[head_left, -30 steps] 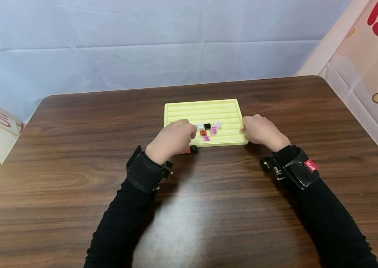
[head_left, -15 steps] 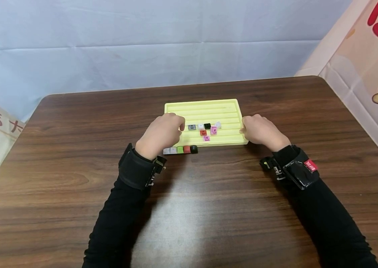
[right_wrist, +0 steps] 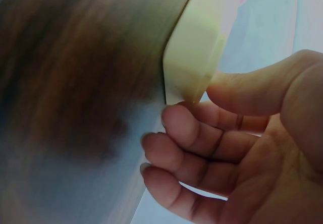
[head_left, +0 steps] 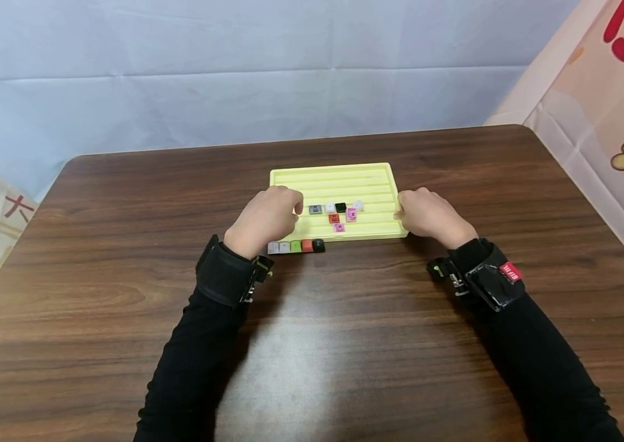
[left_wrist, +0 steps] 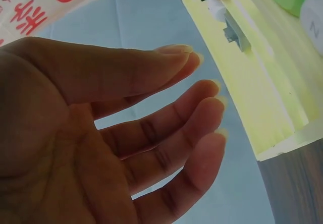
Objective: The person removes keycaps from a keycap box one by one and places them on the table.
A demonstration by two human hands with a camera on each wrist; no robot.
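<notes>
Right hand (head_left: 435, 215) pinches the yellow tray (head_left: 345, 187) at three o'clock; left hand (head_left: 264, 220), fingers loosely curled, narrow, hangs at nine.

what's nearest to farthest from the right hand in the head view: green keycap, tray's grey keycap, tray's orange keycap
1. Orange keycap: on the tray, left of the right hand
2. Grey keycap: on tray, farther left
3. Green keycap: leftmost, in front of the tray

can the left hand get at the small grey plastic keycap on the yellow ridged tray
Probably yes: the left hand hovers just left of the small grey plastic keycap, seemingly holding nothing, and no other piece shows between them on the yellow ridged tray.
</notes>
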